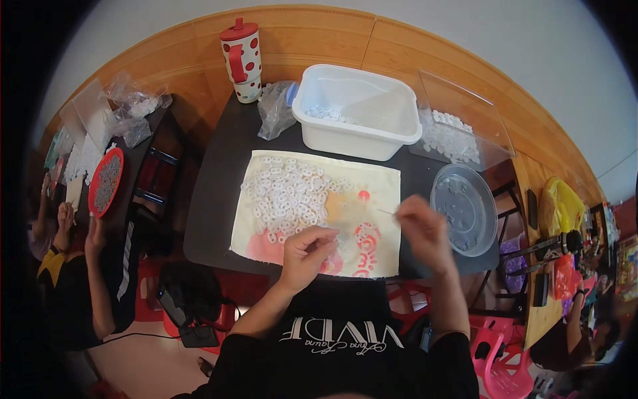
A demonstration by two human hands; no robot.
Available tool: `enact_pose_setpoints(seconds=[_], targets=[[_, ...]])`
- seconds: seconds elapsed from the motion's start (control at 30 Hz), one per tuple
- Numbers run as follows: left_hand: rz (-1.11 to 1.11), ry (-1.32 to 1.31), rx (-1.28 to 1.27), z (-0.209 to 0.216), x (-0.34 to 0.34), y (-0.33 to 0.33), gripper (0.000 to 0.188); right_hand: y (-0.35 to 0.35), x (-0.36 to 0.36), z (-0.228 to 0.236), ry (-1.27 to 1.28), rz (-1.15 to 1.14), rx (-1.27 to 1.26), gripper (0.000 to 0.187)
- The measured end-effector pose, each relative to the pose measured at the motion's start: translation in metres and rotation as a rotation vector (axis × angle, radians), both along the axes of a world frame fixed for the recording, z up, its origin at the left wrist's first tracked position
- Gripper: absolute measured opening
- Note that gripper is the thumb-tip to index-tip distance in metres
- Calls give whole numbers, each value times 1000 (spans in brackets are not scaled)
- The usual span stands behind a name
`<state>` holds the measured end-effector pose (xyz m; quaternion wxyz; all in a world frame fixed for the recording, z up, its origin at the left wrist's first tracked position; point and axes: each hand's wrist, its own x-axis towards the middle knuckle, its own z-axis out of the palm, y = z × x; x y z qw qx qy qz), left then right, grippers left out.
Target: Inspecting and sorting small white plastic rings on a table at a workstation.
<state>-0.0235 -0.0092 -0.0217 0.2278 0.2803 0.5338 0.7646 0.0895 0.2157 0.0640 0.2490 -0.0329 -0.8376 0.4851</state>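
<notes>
A heap of small white oval plastic pieces with two holes each (292, 193) covers the left part of a cream cloth (385, 176) with red print. At the heap's near right edge, my left hand (306, 259) is closed, thumb and forefinger pinched together; whatever is between them is too small to make out. My right hand (425, 229), blurred by motion, is raised near the cloth's right edge. From its closed fingertips a thin, pin-like piece (385, 211) points left. Beside this hand stands a round clear plastic tub (465, 243) with small greyish pieces in it.
Behind the cloth stand a white basin (359, 139) with white pieces inside, a plastic bag (276, 113) and a spotted tumbler (242, 66). A clear box (495, 133) of white parts is at the back right. At left, a person works by a red tray (95, 199).
</notes>
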Motion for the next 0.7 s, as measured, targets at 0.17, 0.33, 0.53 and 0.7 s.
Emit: enact_pose_setpoints(seconds=[0.17, 0.33, 0.53, 0.7], targets=[[-7, -21, 9, 4, 0, 0, 24, -51, -23, -25, -115, 191, -99, 8], [-58, -80, 0, 9, 2, -3, 23, -61, -29, -35, -101, 184, -31, 8], [-45, -45, 26, 8, 1, -4, 22, -63, -31, -31, -82, 198, 89, 7], [-36, -23, 31, 8, 2, -4, 22, -66, -32, -33, -80, 216, 144, 7]])
